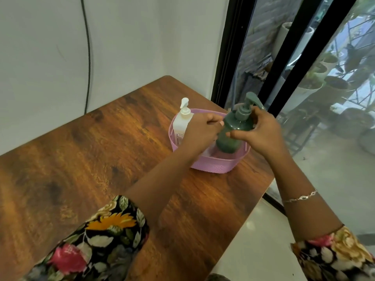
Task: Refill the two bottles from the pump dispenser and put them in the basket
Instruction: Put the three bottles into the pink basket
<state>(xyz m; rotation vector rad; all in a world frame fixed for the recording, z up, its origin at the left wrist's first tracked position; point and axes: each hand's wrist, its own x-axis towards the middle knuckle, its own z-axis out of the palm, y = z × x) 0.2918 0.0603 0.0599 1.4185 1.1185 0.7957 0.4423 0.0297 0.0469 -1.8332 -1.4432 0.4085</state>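
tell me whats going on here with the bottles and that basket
A person is handling a dark green plastic pump bottle, held tilted with its base down inside a pink perforated plastic basket on a brown wooden table. The right hand grips the bottle's body. The left hand sits at its shoulder with fingers curled; whether it grips is unclear. A white plastic pump bottle stands upright in the basket's left side.

The pink plastic basket (213,166) is sitting at the far right of the wooden table (91,159). The white plastic pump bottle (183,122) is standing in its left end. The dark green plastic pump bottle (233,130) is leaning in its right half. My right hand (261,134) is gripping it from the right, and my left hand (200,128) is lying between the bottles.
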